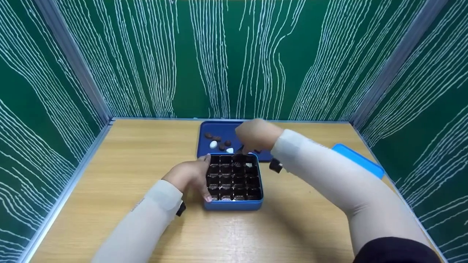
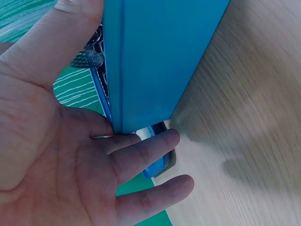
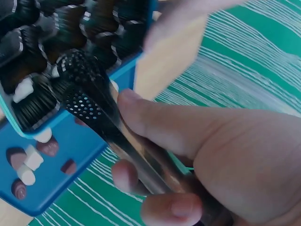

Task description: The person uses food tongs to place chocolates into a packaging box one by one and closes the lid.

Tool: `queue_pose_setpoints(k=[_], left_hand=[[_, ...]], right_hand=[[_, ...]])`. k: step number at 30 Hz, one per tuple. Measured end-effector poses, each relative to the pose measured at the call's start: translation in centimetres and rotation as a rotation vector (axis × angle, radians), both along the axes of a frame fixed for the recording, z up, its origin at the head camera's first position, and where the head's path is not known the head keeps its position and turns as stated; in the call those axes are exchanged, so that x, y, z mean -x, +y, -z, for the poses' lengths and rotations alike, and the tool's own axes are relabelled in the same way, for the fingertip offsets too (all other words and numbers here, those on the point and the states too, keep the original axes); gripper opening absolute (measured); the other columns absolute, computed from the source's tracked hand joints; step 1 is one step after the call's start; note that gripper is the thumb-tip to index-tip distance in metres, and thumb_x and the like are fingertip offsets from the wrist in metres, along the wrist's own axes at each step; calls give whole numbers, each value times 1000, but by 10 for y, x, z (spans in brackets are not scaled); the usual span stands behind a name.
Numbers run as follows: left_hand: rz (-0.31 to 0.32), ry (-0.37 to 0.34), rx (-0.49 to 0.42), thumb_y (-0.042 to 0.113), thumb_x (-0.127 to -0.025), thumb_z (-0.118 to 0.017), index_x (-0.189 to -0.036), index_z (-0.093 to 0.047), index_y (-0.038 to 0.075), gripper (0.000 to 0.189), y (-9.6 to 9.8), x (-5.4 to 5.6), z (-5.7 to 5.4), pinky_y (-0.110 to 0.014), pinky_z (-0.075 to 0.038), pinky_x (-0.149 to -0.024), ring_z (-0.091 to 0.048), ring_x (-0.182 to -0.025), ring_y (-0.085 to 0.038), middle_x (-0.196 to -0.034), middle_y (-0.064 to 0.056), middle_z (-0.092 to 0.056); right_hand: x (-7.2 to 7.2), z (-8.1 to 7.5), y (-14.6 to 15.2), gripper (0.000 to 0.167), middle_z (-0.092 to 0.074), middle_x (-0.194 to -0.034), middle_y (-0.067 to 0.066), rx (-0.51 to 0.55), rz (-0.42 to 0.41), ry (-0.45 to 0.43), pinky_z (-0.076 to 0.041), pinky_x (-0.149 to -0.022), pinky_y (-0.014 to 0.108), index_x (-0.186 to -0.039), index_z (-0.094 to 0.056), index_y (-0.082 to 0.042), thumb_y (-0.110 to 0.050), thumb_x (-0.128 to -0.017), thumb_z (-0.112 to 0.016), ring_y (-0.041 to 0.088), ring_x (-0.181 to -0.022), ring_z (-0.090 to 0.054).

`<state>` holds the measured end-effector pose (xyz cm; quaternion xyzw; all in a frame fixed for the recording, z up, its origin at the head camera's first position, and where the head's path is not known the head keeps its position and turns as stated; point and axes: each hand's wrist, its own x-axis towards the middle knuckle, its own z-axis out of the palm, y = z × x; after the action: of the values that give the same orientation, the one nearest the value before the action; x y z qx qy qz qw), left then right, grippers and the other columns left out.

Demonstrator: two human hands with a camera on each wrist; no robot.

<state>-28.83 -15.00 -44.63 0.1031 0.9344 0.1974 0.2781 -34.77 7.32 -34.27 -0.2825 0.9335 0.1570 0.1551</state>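
Observation:
A blue box (image 1: 234,206) with a dark brown gridded insert (image 1: 232,181) stands on the table. My left hand (image 1: 192,175) grips its left side, thumb at the near corner and fingers at the far one. My right hand (image 3: 235,146) holds metal tongs (image 3: 136,155) with perforated ends, seen best in the right wrist view. Those ends hang over the box's far compartments, close to each other; I cannot tell whether anything is between them. One compartment near the far right holds a white piece (image 1: 249,165).
Behind the box lies a dark blue tray (image 1: 234,126) with several brown and white chocolate-like pieces (image 1: 213,144). A lighter blue lid-like panel (image 1: 358,160) lies at the table's right edge. Green walls with white lines enclose the table (image 1: 128,160) at the back and sides.

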Motion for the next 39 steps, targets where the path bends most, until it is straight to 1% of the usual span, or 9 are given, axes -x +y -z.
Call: queue_pose_setpoints(k=[2,4,8,13,17,20,26,31,39], left_hand=[[2,-2,0,35,-66,-111,-183,6,12,168,0,0,-1,-60,-24,-144,-15,-177,-46,-193,-17,3],[5,2,9,37,-64,-112,-183,6,12,169,0,0,-1,-60,-26,-144,-18,-176,-47,-193,-16,2],[14,18,17,39,-62,-111,-183,5,10,170,-1,-1,-1,-61,-26,-144,-21,-175,-48,-193,-15,1],[25,28,20,39,-63,-111,-182,4,8,169,-1,0,0,-59,-25,-144,-19,-176,-46,-193,-16,0],[34,35,23,39,-64,-111,-182,4,7,169,-1,2,1,-58,-25,-144,-19,-176,-46,-193,-16,-1],[28,29,14,39,-63,-111,-182,5,8,170,-1,1,1,-58,-24,-145,-17,-177,-45,-193,-16,0],[20,28,0,39,-62,-112,-183,5,9,171,-1,0,1,-58,-23,-145,-16,-177,-44,-193,-15,-1],[13,31,-4,39,-61,-112,-183,3,10,171,-1,-1,1,-58,-25,-145,-20,-176,-44,-194,-13,-1],[2,27,-10,40,-59,-112,-183,3,11,172,-2,-1,1,-60,-26,-144,-22,-175,-46,-194,-12,-1]], right_hand=[[5,-8,8,31,-65,-76,-6,25,28,-12,-56,-65,29,-90,-75,-14,-39,-105,-84,11,-64,-59],[13,-13,15,37,-64,-78,-5,44,72,-25,-55,-65,30,-92,-76,-12,-46,-107,-79,12,-65,-57],[28,-12,33,46,-67,-88,2,121,168,46,-58,-73,36,-105,-75,-7,-53,-110,-72,18,-75,-60],[46,4,59,35,-78,-106,11,187,294,113,-63,-84,43,-117,-76,-4,-38,-111,-74,25,-89,-66],[58,20,73,24,-82,-109,12,243,403,67,-64,-78,39,-116,-80,-5,-27,-110,-74,26,-91,-73],[62,27,77,24,-84,-109,12,267,451,30,-62,-72,36,-117,-83,-5,-26,-109,-72,25,-91,-77],[65,37,77,28,-86,-113,15,251,457,20,-63,-73,36,-118,-85,-4,-25,-110,-68,24,-89,-78],[69,47,75,23,-86,-109,14,261,459,37,-63,-73,36,-115,-84,-5,-23,-109,-72,24,-88,-77],[73,56,75,12,-71,-93,6,252,416,94,-50,-65,34,-100,-77,-8,-14,-106,-68,22,-78,-61]])
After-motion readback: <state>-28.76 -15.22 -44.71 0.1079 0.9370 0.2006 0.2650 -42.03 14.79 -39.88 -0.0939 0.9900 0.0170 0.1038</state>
